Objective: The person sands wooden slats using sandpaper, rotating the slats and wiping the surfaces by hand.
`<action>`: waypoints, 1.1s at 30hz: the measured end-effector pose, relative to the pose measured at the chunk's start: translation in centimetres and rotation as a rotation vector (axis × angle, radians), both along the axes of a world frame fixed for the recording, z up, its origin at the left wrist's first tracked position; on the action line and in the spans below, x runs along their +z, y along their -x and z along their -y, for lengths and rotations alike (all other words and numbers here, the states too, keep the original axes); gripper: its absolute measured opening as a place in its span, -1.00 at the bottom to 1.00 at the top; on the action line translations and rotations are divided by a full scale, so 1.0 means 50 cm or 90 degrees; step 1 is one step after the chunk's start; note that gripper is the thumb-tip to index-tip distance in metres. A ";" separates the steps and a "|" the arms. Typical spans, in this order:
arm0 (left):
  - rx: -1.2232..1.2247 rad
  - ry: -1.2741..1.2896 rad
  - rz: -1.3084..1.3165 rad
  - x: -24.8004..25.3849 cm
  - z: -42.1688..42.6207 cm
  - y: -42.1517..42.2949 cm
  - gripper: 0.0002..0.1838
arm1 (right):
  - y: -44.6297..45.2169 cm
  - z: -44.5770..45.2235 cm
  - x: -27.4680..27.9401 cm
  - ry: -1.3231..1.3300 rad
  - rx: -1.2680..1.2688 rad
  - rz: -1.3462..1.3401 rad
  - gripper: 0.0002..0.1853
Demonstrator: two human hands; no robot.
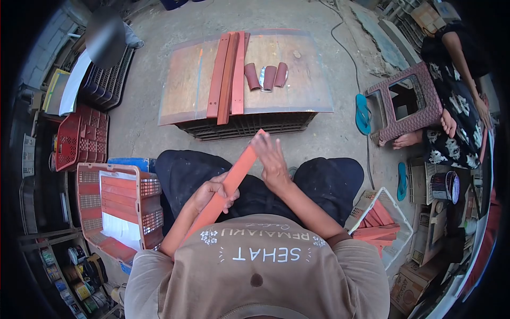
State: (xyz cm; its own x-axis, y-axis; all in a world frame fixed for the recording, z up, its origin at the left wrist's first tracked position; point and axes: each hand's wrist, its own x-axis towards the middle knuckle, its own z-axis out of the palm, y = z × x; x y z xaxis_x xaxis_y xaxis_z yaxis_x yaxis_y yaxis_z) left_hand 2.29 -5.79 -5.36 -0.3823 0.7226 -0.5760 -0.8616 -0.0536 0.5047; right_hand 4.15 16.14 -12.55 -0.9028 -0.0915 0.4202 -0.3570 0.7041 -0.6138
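Observation:
An orange-red wooden slat [237,174] slants up and away over my lap. My left hand [213,194] is closed round its lower half. At the slat's far end is my right hand [272,162], its fingers stretched out and slightly blurred, touching the wood near the tip. Beyond my knees, a wooden board [183,80] lies on a dark crate [249,125]. On that board several painted slats [216,80] lie side by side lengthwise. Just right of them sit curled reddish-brown pieces [270,77] that look like sandpaper.
At my left stands an orange crate [150,194] holding red slats [126,192]; a white crate [406,229] at my right holds more slats. A person [451,122] sits by a woven-pattern stool [431,93]. A teal sandal [363,114] and a cable [342,45] lie on the floor.

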 end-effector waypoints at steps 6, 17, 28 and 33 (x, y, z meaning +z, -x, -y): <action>-0.022 0.016 -0.007 -0.023 0.019 0.010 -0.13 | -0.001 -0.010 -0.028 -0.010 -0.014 0.020 -0.23; 0.052 0.077 -0.166 0.010 -0.022 0.028 -0.03 | -0.003 -0.006 0.003 0.075 -0.040 0.003 -0.22; 0.040 0.111 -0.662 0.146 -0.118 0.100 -0.20 | 0.147 -0.035 0.277 0.355 -0.149 -0.254 -0.44; 0.110 0.111 -0.832 0.170 -0.159 0.103 -0.34 | 0.137 -0.005 0.355 0.269 -0.103 -0.350 -0.54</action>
State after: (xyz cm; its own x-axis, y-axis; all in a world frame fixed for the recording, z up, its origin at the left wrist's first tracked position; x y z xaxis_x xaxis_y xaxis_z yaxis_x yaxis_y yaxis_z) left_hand -2.87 2.15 3.13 -0.8010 0.5631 0.2032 0.2702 0.0371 0.9621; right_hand -2.72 16.40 5.22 -0.5382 0.2973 0.7887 -0.6040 0.5166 -0.6069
